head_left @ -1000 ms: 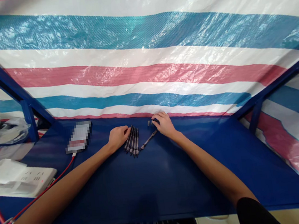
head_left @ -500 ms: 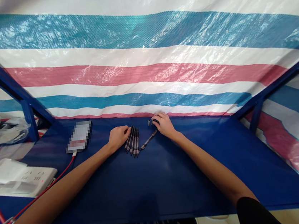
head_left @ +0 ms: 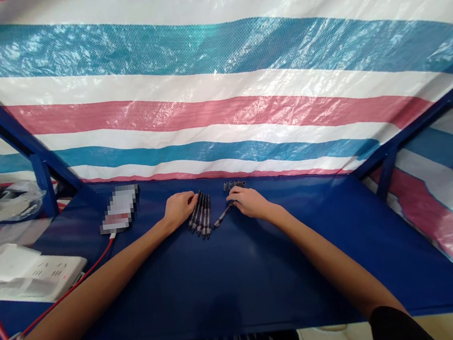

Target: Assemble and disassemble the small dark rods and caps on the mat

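Several dark pens (head_left: 201,215) with clear barrels lie side by side, slightly fanned, on the blue table. My left hand (head_left: 179,207) rests at their upper left, fingers curled and closed, the thumb side against the pens; anything inside it is hidden. A separate pen (head_left: 222,216) lies aslant to the right of the row. Its upper end is under the closed fingertips of my right hand (head_left: 249,201). Just beyond that hand stand several small grey cylinders (head_left: 235,183) in a short row, partly covered by the knuckles.
A phone with a blurred screen (head_left: 119,208) lies at left on a red cable (head_left: 97,259). A white power strip (head_left: 54,274) sits farther left. Striped sheeting (head_left: 219,105) hangs behind the blue table (head_left: 207,287), with blue frame bars (head_left: 406,133) at both sides.
My right hand has come down and nearer, from the small cylinders to the separate pen's upper end. More cylinders show now. My left hand has stayed put.
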A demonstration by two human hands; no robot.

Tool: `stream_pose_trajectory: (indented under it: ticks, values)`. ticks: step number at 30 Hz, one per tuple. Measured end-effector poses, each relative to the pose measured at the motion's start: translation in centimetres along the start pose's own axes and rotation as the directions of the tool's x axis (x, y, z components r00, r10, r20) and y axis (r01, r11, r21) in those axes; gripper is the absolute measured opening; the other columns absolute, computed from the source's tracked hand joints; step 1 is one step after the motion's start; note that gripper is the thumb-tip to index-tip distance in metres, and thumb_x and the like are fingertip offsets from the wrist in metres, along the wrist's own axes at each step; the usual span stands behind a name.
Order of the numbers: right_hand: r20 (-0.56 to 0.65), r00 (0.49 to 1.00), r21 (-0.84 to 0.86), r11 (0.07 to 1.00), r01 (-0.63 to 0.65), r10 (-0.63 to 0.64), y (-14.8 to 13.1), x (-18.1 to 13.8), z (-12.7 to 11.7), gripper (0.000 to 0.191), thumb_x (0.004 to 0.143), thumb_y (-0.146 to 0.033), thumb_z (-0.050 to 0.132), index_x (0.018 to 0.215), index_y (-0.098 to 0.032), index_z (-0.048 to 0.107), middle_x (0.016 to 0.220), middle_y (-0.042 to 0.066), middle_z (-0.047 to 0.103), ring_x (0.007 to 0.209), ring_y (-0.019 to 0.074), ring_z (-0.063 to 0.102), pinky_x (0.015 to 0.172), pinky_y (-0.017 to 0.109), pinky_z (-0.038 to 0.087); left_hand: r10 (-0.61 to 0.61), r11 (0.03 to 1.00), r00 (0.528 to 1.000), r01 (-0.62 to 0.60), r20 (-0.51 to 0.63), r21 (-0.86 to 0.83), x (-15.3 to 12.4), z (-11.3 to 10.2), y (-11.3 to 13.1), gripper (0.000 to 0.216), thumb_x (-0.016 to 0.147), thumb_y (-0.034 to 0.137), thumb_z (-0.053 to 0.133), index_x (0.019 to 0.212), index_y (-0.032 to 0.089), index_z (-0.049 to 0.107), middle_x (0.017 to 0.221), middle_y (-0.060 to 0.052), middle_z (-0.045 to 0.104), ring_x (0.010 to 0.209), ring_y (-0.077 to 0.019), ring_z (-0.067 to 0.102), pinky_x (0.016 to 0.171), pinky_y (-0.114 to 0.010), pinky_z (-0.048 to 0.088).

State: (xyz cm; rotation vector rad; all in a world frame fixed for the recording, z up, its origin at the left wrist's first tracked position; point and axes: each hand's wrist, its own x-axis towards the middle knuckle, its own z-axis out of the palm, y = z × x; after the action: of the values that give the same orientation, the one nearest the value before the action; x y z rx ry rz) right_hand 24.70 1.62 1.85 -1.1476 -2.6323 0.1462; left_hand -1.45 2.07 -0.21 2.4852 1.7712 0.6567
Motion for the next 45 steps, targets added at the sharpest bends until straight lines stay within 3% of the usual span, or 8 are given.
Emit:
stream_pose_trajectory:
  ticks: [7, 14, 19, 27, 31, 35, 41, 45]
  values:
    - [0.035, 0.999, -0.024, 1.0, -0.018, 0.019, 0.7, -0.1, 0.5, 0.027, 0.083, -0.004, 0.049, 0.095, -0.019, 0.068, 0.1, 0.007, 0.065, 0.087, 0.0186, 0.064, 0.075, 0.028, 0.048, -0.01, 1.0, 1.0, 0.01, 0.008, -0.008, 0.0, -0.1, 0.0, 0.042, 0.093, 0.04, 0.038, 0.063, 0.019, 0.057, 0.066, -0.003, 0.063, 0.061, -0.0157, 0.054, 0.056, -0.027, 0.024]
    - [-0.026, 0.992, 0.02, 0.992, 0.127, -0.127, 0.7, -0.1, 1.0, 0.029, 0.081, 0.0, 0.046, 0.095, -0.018, 0.065, 0.098, 0.008, 0.065, 0.092, 0.0185, 0.06, 0.079, 0.029, 0.047, -0.004, 0.999, 0.999, 0.002, -0.037, -0.037, -0.1, -0.2, 0.2, 0.042, 0.093, 0.039, 0.038, 0.06, 0.018, 0.054, 0.06, -0.002, 0.058, 0.058, -0.0142, 0.05, 0.057, -0.027, 0.026]
    - [-0.127, 0.964, 0.05, 0.969, 0.242, -0.235, 0.1, -0.2, 0.1, 0.025, 0.09, -0.009, 0.041, 0.101, -0.019, 0.061, 0.099, 0.008, 0.065, 0.093, 0.0182, 0.058, 0.082, 0.03, 0.047, 0.005, 0.988, 0.99, -0.027, -0.141, -0.152, -0.3, -0.4, 0.1, 0.042, 0.094, 0.039, 0.036, 0.065, 0.017, 0.057, 0.061, -0.001, 0.056, 0.058, -0.0122, 0.048, 0.06, -0.026, 0.032]
    - [-0.345, 0.934, 0.27, 0.963, 0.004, 0.092, -1.9, 0.2, 1.6, 0.021, 0.094, -0.023, 0.046, 0.105, -0.019, 0.063, 0.103, 0.009, 0.069, 0.096, 0.0198, 0.064, 0.087, 0.033, 0.049, -0.003, 0.952, 0.943, -0.099, -0.333, -0.289, -0.9, -0.6, 0.0, 0.03, 0.096, 0.033, 0.034, 0.109, 0.018, 0.057, 0.096, -0.005, 0.062, 0.075, -0.0127, 0.056, 0.072, -0.023, 0.044]
    - [-0.319, 0.92, 0.413, 0.907, -0.082, 0.229, -2.8, 0.4, 2.8, 0.022, 0.094, -0.024, 0.045, 0.097, -0.018, 0.066, 0.086, 0.006, 0.071, 0.078, 0.018, 0.066, 0.077, 0.03, 0.051, 0.225, 0.952, 0.862, -0.293, -0.453, -0.085, -1.4, -0.5, 0.4, 0.029, 0.096, 0.031, 0.038, 0.108, 0.019, 0.061, 0.106, -0.011, 0.063, 0.099, -0.0196, 0.058, 0.087, -0.032, 0.044]
    - [-0.352, 0.916, 0.444, 0.896, -0.014, 0.189, -3.7, 0.1, 3.0, 0.025, 0.095, -0.026, 0.043, 0.1, -0.018, 0.066, 0.084, 0.006, 0.07, 0.076, 0.0174, 0.065, 0.076, 0.03, 0.051, 0.498, 0.863, 0.817, -0.5, -0.292, 0.075, -1.4, -0.3, 1.0, 0.025, 0.093, 0.032, 0.05, 0.113, 0.025, 0.063, 0.109, -0.009, 0.066, 0.108, -0.0235, 0.057, 0.094, -0.041, 0.039]
    - [-0.44, 0.89, 0.405, 0.911, 0.078, 0.12, -4.3, -0.6, 3.5, 0.024, 0.096, -0.03, 0.045, 0.104, -0.02, 0.065, 0.097, 0.009, 0.069, 0.092, 0.0184, 0.064, 0.086, 0.032, 0.052, 0.473, 0.878, 0.866, -0.479, -0.161, 0.002, -1.3, 0.2, 0.4, 0.026, 0.096, 0.035, 0.045, 0.106, 0.021, 0.065, 0.092, -0.008, 0.071, 0.078, -0.0161, 0.063, 0.072, -0.032, 0.043]
    - [-0.468, 0.879, 0.38, 0.918, 0.11, 0.089, -4.1, -0.7, 3.7, 0.021, 0.094, -0.028, 0.049, 0.104, -0.018, 0.065, 0.096, 0.01, 0.07, 0.09, 0.018, 0.065, 0.084, 0.032, 0.053, 0.528, 0.845, 0.826, -0.534, -0.197, 0.03, -1.4, 0.3, 0.1, 0.023, 0.095, 0.033, 0.049, 0.104, 0.021, 0.067, 0.089, -0.006, 0.072, 0.072, -0.014, 0.063, 0.063, -0.027, 0.044]
